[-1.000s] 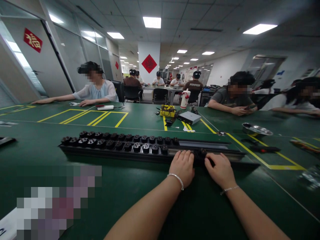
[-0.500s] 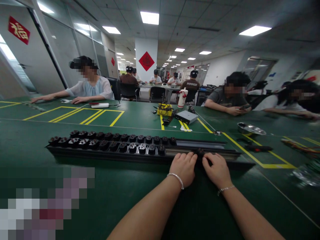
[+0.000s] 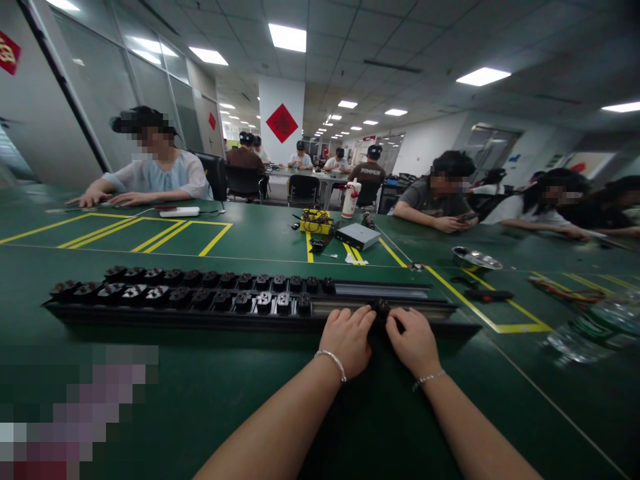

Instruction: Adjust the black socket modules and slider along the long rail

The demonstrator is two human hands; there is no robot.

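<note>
Small black block point(image 3: 383, 307) at two o'clock from the fingers of my left hand point(image 3: 347, 341), ten from my right hand's point(image 3: 414, 341). Both half-curled; can't tell if they actually grip it. Rows of black pieces point(image 3: 243, 302) toward nine.

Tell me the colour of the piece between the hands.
The piece is black, seen in the head view.

**Head-height view across the green table** point(image 3: 200, 380)

The camera rides the wearer's head, facing forward and slightly down, and it's close: left hand point(image 3: 347, 340) and right hand point(image 3: 413, 339) fill the lower middle! Beyond, the wide view sweeps over the tabletop, past a pillar point(image 3: 281, 90), up to the ceiling point(image 3: 395, 40).
</note>
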